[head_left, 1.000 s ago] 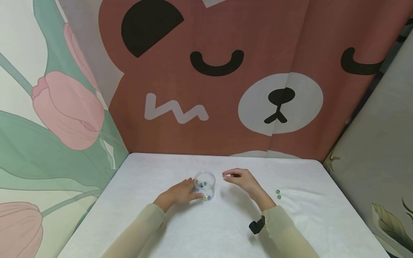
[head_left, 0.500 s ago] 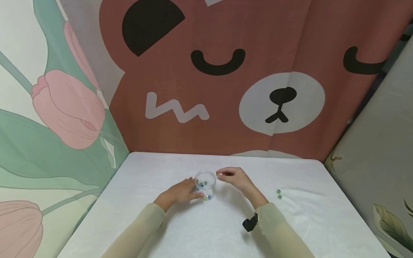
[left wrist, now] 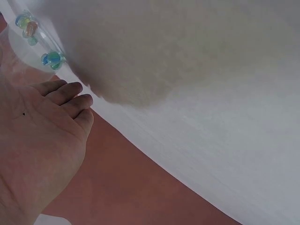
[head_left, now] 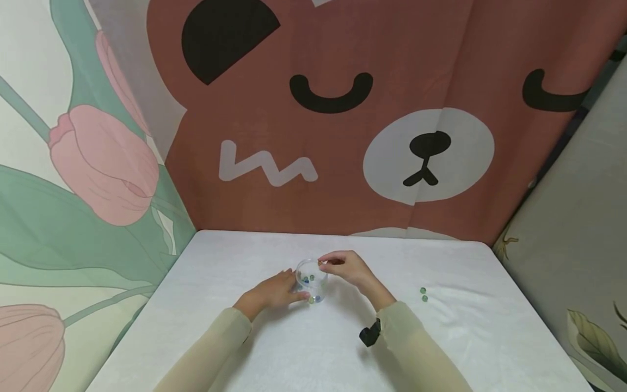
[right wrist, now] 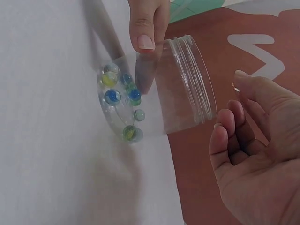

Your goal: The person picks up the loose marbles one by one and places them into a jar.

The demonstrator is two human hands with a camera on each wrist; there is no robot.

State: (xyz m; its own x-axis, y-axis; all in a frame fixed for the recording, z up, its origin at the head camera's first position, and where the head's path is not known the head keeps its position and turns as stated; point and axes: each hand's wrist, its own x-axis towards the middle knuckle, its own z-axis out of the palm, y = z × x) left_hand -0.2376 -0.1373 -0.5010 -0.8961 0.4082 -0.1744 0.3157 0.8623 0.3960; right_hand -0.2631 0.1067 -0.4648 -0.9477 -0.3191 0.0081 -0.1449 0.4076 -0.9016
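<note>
A clear round jar with a threaded neck stands on the white table, its mouth uncovered. Several glass marbles, blue, green and yellow, lie on its bottom. My left hand steadies the jar from the left, thumb on the near side and fingers round the far side. At the right of the jar's rim, my right hand pinches a small shiny orange marble between thumb and index finger. In the right wrist view that marble is just outside the jar's mouth, mostly covered by the fingertips.
Two green marbles lie on the white tablecloth to the right. A brown bear-print curtain hangs behind the table. Floral cloth hangs along the left side. A black device sits at my right wrist.
My right hand has moved left with the orange marble, from beside the jar to its rim. The left hand and the jar have stayed in place.
</note>
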